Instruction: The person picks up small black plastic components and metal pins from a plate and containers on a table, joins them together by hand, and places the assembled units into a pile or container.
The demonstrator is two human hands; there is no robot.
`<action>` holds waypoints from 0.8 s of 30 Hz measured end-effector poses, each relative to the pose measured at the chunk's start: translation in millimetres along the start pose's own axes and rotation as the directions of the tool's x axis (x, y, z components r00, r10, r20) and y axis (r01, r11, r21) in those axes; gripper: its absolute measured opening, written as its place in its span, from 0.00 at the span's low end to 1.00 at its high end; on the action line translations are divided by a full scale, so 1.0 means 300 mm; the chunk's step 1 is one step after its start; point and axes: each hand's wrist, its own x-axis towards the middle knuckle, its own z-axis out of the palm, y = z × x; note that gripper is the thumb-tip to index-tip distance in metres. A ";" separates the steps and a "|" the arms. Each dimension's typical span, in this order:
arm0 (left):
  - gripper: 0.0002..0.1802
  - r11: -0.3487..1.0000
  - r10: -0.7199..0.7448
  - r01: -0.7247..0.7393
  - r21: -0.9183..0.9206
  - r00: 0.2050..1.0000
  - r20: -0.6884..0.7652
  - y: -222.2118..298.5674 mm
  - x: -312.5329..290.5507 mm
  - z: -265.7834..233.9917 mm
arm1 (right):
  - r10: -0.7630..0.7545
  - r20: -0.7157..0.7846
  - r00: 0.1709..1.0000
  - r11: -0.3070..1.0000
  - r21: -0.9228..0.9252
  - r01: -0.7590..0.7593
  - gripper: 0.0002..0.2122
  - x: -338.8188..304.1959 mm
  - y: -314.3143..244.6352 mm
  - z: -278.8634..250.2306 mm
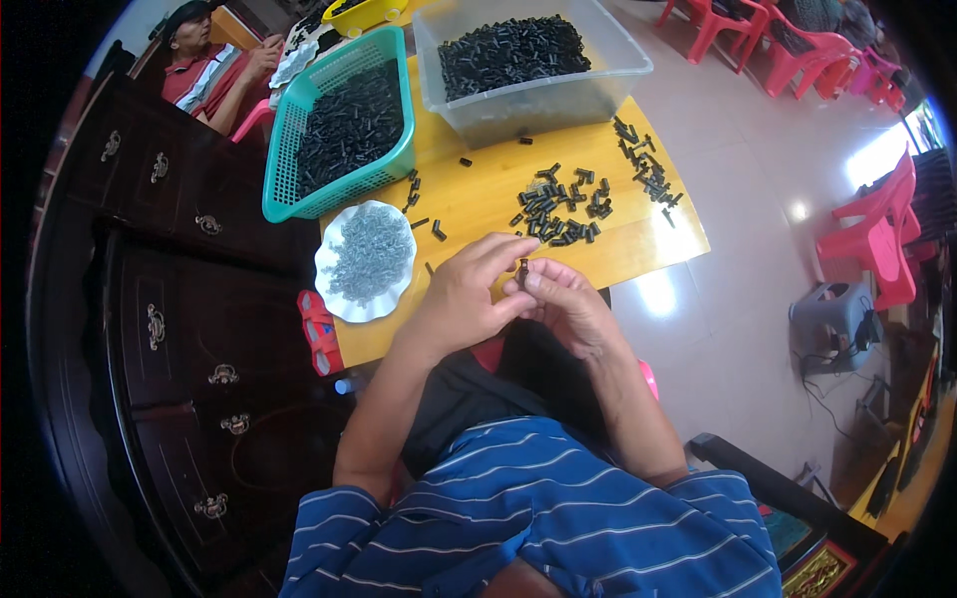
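A small, dark, narrow plastic piece stands upright between my hands, over the near edge of the table. The thumb and fingers of my right hand pinch it. My left hand curves around it from the other side, its thumb low by the piece and its index finger above; some of its fingertips are hidden. Just beyond lies a loose heap of small black plastic pieces. To the left, a white scalloped plate holds many tiny silvery, clear-looking parts.
A green plastic basket and a translucent tub, both full of black pieces, stand on the yellow table. More black pieces line its right edge. Dark cabinets flank the left. Another person sits at the back left.
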 end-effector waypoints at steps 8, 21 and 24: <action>0.19 0.997 -0.024 0.023 0.076 1.000 0.010 -0.008 0.007 0.006 | -0.006 -0.019 1.000 0.984 0.175 0.010 0.14 0.006 0.006 -0.011; 0.16 0.974 0.101 -0.090 0.207 0.994 -0.043 -0.013 -0.005 0.023 | -0.020 -0.050 0.999 0.995 0.094 0.025 0.12 0.001 0.013 0.004; 0.17 0.979 0.071 -0.065 0.195 0.997 -0.026 -0.006 -0.012 0.029 | -0.060 -0.055 0.997 0.998 0.016 0.060 0.10 0.000 0.017 0.008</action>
